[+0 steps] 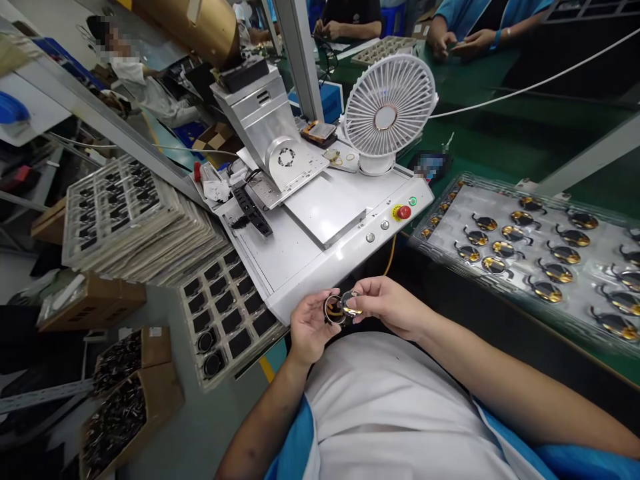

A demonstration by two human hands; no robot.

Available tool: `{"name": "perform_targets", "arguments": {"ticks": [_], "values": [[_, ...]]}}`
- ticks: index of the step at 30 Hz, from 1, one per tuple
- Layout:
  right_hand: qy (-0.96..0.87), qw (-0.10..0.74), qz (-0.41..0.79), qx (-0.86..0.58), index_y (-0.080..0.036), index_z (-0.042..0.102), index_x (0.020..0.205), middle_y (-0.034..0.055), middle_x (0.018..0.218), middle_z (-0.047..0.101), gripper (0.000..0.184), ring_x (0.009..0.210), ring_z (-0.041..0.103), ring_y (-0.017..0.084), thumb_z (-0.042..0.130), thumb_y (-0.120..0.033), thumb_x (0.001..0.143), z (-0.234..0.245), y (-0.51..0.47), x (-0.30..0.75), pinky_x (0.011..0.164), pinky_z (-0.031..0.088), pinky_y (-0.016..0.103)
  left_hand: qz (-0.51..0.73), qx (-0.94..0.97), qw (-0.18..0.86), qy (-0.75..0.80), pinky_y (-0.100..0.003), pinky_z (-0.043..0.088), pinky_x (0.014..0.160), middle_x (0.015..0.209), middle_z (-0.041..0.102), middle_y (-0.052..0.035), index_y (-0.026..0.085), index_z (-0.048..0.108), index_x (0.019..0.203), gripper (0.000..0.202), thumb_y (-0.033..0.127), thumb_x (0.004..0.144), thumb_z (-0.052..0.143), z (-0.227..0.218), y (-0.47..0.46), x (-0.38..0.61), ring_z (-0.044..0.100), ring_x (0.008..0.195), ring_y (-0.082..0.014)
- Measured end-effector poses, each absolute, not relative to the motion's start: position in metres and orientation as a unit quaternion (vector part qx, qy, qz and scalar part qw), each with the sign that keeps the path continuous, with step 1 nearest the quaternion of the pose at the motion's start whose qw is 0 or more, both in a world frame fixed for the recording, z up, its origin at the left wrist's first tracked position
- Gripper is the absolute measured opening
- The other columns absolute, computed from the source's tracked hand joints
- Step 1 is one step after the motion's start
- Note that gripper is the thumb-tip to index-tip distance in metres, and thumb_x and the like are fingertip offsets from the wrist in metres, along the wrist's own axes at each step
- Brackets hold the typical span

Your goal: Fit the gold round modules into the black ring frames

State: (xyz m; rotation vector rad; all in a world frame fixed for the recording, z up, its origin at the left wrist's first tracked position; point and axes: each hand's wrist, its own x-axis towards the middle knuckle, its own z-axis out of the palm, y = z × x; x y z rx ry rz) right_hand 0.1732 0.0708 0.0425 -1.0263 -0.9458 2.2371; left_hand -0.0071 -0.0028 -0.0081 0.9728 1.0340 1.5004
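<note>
The left hand (311, 327) cradles a round black-and-gold ring (334, 310), fingers curled closed beneath it. The right hand (387, 307) pinches a small gold disc (351, 301) against the ring, just beside the white metal machine base (305, 267). Markings on its white button panel (377, 230) are too small to read.

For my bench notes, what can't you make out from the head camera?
Head view:
Round black-and-gold part: partly hidden by the left hand and right hand.
Tray of gold-backed parts: cut off by the right edge.
Dark device beside the white fan: blurred.
</note>
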Motion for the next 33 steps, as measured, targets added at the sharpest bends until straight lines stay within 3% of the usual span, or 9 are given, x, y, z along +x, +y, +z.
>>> {"name": "perform_targets", "arguments": {"ticks": [3,8,11,15,23,33], "values": [[-0.324,0.271,0.825,-0.375,-0.016,0.059,0.066,-0.0017,0.064,0.066,0.042,0.058,0.061,0.010,0.096,-0.031,0.054,0.048,0.061,0.164,0.059,0.053,0.023,0.628,0.383,0.519,0.436,-0.044,0.061,0.096,0.118,0.079,-0.0117,0.025,0.074,0.113,0.061,0.046,0.061,0.098,-0.014,-0.004,-0.006,0.076,0.109,-0.0303],[-0.378,0.331,0.778,-0.378,-0.019,0.053,0.074,-0.0067,0.062,0.059,0.033,0.055,0.052,0.007,0.083,-0.017,0.060,0.054,0.052,0.155,0.052,0.041,0.019,0.640,0.403,0.503,0.418,-0.040,0.065,0.092,0.118,0.081,-0.0086,0.029,0.078,0.115,0.056,0.035,0.063,0.099,-0.015,-0.006,-0.005,0.079,0.105,-0.0274],[-0.415,0.335,0.754,-0.384,-0.020,0.050,0.079,-0.0085,0.062,0.058,0.032,0.055,0.053,0.008,0.076,-0.014,0.062,0.054,0.049,0.154,0.052,0.041,0.019,0.658,0.423,0.487,0.389,-0.035,0.067,0.088,0.115,0.082,-0.0075,0.031,0.080,0.113,0.055,0.027,0.062,0.099,-0.013,-0.004,-0.005,0.080,0.101,-0.0258],[-0.431,0.324,0.752,-0.378,-0.022,0.047,0.087,-0.0091,0.064,0.061,0.033,0.055,0.059,0.011,0.070,-0.013,0.066,0.053,0.047,0.153,0.052,0.044,0.021,0.661,0.432,0.485,0.376,-0.033,0.068,0.085,0.113,0.082,-0.0076,0.030,0.081,0.111,0.056,0.023,0.060,0.100,-0.011,-0.002,-0.004,0.081,0.096,-0.0254],[-0.450,0.317,0.743,-0.381,-0.023,0.045,0.090,-0.0092,0.062,0.064,0.033,0.054,0.065,0.013,0.069,-0.013,0.069,0.053,0.046,0.153,0.052,0.046,0.021,0.656,0.459,0.456,0.389,-0.034,0.069,0.085,0.114,0.082,-0.0062,0.034,0.080,0.113,0.054,0.029,0.063,0.099,-0.013,-0.003,-0.005,0.081,0.098,-0.0250],[-0.413,0.304,0.767,-0.386,-0.022,0.047,0.087,-0.0075,0.061,0.064,0.039,0.052,0.063,0.012,0.080,-0.021,0.066,0.042,0.053,0.151,0.050,0.048,0.020,0.659,0.477,0.409,0.413,-0.033,0.069,0.084,0.111,0.082,-0.0056,0.037,0.078,0.117,0.055,0.041,0.066,0.096,-0.017,-0.003,-0.003,0.082,0.095,-0.0236]]}}
